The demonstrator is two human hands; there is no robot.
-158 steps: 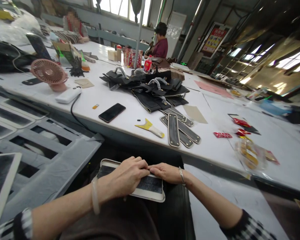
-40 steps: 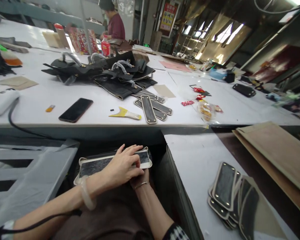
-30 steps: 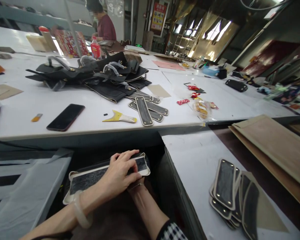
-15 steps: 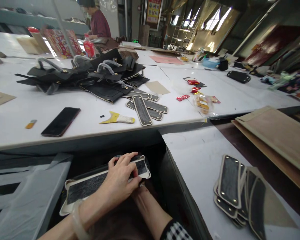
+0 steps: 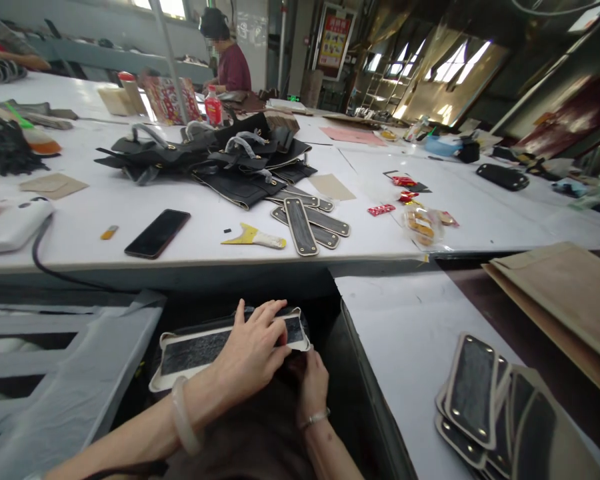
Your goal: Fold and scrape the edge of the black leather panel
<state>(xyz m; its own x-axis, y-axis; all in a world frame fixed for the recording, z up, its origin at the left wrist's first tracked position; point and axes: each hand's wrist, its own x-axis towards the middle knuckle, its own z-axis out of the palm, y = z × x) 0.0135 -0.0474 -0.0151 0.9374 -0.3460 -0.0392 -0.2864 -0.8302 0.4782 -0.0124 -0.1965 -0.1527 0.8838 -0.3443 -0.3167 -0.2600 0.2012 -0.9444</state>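
A black bag (image 5: pixel 197 351) lies over my lap, its long dark base panel facing up inside a cream border. My left hand (image 5: pixel 255 343), with a pale bangle on the wrist, reaches across the right part of this panel. Its fingers bend over the far side and its thumb is at the near edge, closed on the bag. At the panel's right end, my right hand (image 5: pixel 314 383) has its fingers closed at the cream corner. The lower parts of its fingers and most of the bag below are hidden.
Dark strips with cream edges (image 5: pixel 301 227) lie on the white table beside a yellow-and-white tool (image 5: pixel 255 237) and a phone (image 5: pixel 157 233). Behind are black bags (image 5: pixel 230 160). More strips (image 5: pixel 473 387) are stacked at right. A person (image 5: pixel 233 67) works at the back.
My right hand has come out from beneath the left and moved right to the panel's corner. My left hand stays over the panel, one finger more raised. The view has shifted left.
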